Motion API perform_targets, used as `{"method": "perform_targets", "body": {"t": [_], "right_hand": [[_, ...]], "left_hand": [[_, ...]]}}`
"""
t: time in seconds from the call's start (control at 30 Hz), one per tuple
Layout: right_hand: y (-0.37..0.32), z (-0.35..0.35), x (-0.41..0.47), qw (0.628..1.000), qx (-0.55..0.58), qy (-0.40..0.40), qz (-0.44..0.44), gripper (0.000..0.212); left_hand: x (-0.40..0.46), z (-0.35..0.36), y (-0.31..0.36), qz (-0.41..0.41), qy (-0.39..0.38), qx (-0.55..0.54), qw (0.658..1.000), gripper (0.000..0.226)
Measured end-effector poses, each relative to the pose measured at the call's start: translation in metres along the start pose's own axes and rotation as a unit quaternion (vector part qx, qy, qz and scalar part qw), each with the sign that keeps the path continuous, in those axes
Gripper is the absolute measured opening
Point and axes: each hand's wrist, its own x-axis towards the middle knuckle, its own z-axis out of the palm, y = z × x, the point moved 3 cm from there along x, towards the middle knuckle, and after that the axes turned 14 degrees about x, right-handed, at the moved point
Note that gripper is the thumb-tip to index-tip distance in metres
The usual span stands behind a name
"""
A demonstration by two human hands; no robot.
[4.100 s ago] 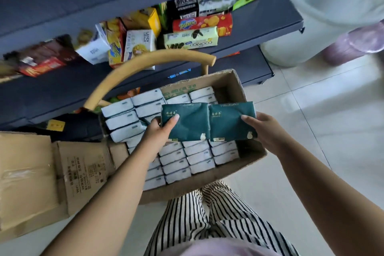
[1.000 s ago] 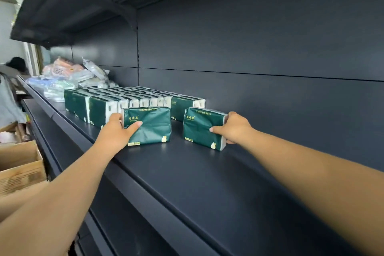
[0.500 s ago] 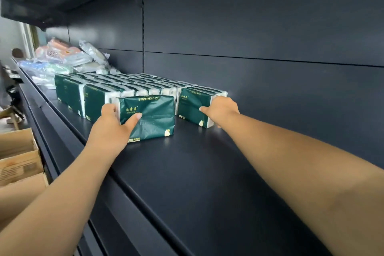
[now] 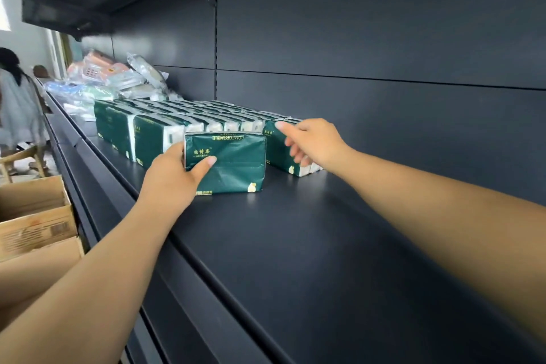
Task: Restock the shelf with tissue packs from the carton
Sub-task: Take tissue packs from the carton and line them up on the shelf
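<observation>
Dark shelf [image 4: 295,245]: left hand [image 4: 174,174] grasps an upright tissue pack [image 4: 233,162] to align it with the row [image 4: 183,124]; right hand [image 4: 316,142] released, fingers loose.

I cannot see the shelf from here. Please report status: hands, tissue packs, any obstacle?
Left hand grips a green pack standing on the shelf. Right hand open beside the back pack. Nothing in the way.
</observation>
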Motion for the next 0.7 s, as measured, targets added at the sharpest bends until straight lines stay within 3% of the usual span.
{"method": "perform_targets", "body": {"t": [0.07, 0.2, 0.4, 0.5, 0.7], "right_hand": [[-0.009, 0.009, -0.010, 0.995, 0.083, -0.048, -0.035, 0.029], [-0.010, 0.030, -0.016, 0.981, 0.120, -0.152, 0.003, 0.044], [-0.008, 0.000, -0.028, 0.987, -0.112, -0.092, -0.061, 0.028], [0.001, -0.017, -0.027, 0.973, -0.223, -0.037, -0.041, 0.034], [0.006, -0.019, -0.008, 0.943, -0.332, 0.016, 0.010, 0.037]], "left_hand": [[0.000, 0.001, 0.000, 0.014, -0.012, -0.017, 1.000, 0.026], [-0.001, 0.004, 0.001, 0.011, -0.061, -0.050, 0.997, 0.043], [-0.002, 0.006, 0.002, 0.007, -0.075, -0.062, 0.995, 0.049], [-0.002, 0.006, 0.004, 0.013, -0.077, -0.047, 0.996, 0.040], [-0.001, 0.005, 0.004, 0.022, -0.077, -0.048, 0.996, 0.018]]}}
